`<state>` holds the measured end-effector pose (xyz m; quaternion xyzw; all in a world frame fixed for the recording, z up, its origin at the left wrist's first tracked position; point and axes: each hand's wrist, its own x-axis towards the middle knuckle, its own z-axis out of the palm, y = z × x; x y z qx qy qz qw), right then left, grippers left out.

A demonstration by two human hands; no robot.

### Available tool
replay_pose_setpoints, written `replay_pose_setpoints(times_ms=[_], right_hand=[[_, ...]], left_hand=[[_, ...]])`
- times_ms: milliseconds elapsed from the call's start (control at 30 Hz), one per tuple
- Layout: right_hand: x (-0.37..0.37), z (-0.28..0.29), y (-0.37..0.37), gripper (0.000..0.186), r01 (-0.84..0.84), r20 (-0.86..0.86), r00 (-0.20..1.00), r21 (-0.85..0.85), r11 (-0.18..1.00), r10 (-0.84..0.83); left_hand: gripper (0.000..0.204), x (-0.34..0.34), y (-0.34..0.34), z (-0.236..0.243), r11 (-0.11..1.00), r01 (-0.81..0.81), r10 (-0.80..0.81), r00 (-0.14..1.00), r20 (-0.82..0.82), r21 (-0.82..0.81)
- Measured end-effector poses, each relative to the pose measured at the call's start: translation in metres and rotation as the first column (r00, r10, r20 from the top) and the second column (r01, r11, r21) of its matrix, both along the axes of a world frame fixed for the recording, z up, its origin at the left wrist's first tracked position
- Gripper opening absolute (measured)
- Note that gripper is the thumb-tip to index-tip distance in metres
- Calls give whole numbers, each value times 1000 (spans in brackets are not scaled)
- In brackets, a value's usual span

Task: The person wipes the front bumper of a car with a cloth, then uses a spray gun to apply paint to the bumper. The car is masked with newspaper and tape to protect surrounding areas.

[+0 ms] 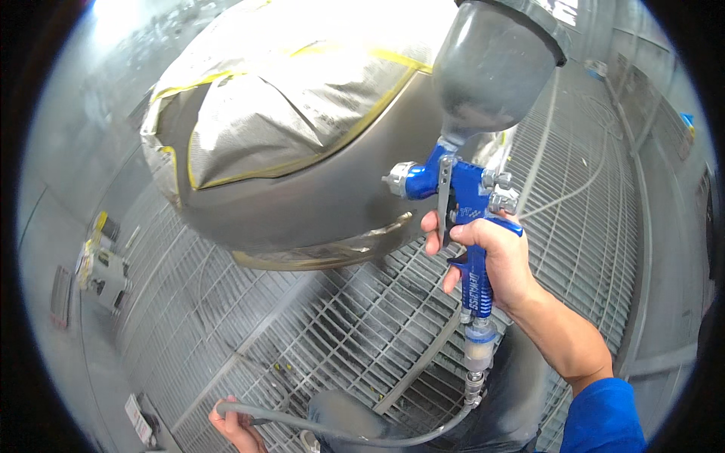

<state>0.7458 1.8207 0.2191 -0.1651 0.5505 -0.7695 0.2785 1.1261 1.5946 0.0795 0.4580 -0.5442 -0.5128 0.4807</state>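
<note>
My right hand [507, 260] is wrapped round the handle of a blue spray gun [468, 185]. Its fingers lie at the trigger; whether it is pulled I cannot tell. A dark grey paint cup [491, 72] sits on top of the gun. The silver nozzle [400, 180] points left, at a grey car bumper [325, 200], and stands apart from it. White masking sheet [264, 124], edged with yellow tape, covers the car above the bumper. Low at the left, my left hand [238, 432] grips the grey air hose [355, 439], which curves up to a fitting under the gun's handle.
A metal floor grating [362, 317] runs beneath the bumper and my legs. Another hose [581, 185] lies across the grating at the right. A grey wall [672, 204] borders that side. Several objects, among them a white boxy item [106, 268], stand at the far left.
</note>
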Motion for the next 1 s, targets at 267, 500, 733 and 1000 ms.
replay_pose_setpoints(times_ms=[267, 500, 733, 1000], right_hand=[[-77, -26, 62, 17, 7, 8, 1000, 164, 986, -8], [-160, -66, 132, 17, 298, -204, 952, 450, 842, -228], [-135, 20, 103, 31, -39, 25, 999, 124, 992, 36], [-150, 59, 73, 17, -265, -36, 962, 116, 957, 271]], left_hand=[[45, -19, 87, 11, 963, 100, -47, 977, 206, -251], [45, -67, 148, 35, 881, 286, -67, 864, 499, -377], [46, -72, 157, 51, 933, 121, -45, 974, 223, -338], [48, -72, 177, 72, 932, 128, -25, 955, 295, -338]])
